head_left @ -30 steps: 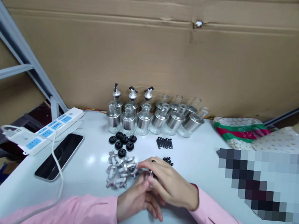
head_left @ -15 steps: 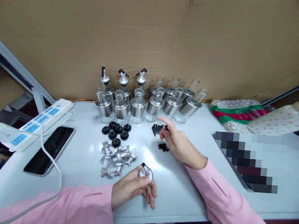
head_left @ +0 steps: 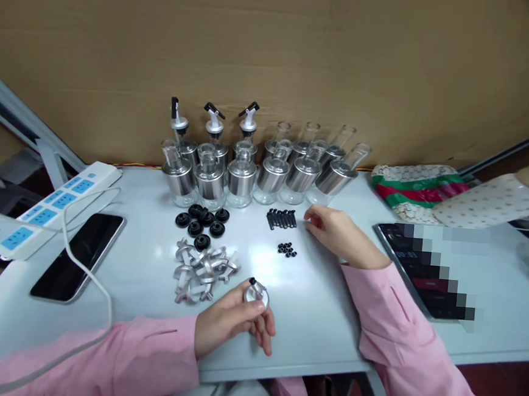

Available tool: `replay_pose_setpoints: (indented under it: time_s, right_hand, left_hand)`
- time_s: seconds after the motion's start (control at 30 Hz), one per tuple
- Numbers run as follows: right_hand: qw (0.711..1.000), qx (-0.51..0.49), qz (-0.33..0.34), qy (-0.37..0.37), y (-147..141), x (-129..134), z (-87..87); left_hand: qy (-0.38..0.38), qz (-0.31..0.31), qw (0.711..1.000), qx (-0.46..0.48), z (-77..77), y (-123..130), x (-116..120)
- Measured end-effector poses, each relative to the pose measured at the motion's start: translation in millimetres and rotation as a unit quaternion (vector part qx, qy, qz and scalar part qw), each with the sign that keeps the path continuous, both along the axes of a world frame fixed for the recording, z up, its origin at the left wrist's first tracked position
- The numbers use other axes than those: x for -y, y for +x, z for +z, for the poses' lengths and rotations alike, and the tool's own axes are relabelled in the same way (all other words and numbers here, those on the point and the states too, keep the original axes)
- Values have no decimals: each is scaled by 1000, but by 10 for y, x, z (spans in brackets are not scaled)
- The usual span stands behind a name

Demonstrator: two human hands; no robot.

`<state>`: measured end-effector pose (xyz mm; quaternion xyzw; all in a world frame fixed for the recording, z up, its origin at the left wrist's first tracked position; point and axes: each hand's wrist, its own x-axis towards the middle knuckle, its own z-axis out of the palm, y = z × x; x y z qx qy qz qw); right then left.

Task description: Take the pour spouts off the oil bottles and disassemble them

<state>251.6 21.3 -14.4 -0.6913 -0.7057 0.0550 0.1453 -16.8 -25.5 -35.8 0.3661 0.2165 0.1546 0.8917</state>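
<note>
My left hand (head_left: 236, 321), near the table's front edge, is closed on a silver pourer top (head_left: 257, 296) with a small black tip on its spout. My right hand (head_left: 328, 230) rests low over the table, fingers curled together; whatever they may hold is hidden. Just left of it lies a row of small black levers (head_left: 282, 219). Small black caps (head_left: 287, 249) form a cluster nearer to me. Loose silver pourer tops (head_left: 206, 270) lie heaped left of centre, with ribbed black stoppers (head_left: 202, 242) behind them.
Glass bottles with steel sleeves (head_left: 241, 178) line the back; three carry pourers with black levers (head_left: 214, 110). A phone (head_left: 79, 256), power strip (head_left: 57, 206) and white cable (head_left: 88, 276) are at left. Another phone (head_left: 417, 265) and a patterned bag (head_left: 416, 188) are at right.
My right hand has moved right, off the black levers, and its fingers have curled in. My left hand still holds the pourer top. The whole view has shifted slightly.
</note>
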Motion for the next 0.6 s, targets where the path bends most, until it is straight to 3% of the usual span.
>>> replay_pose_setpoints:
  time_s: [0.17, 0.43, 0.6]
  right_hand:
    - [998, -11, -48, 35, 187, 13, 23]
    - [998, -32, -15, -45, 150, -1, 20]
    - [999, -48, 9, -3, 71, -19, -30]
  left_hand:
    - [1, -4, 1000, 7, -8, -6, -6]
    - [1, -5, 1000, -4, 5, -5, 0]
    - [6, -4, 1000, -3, 7, -4, 5]
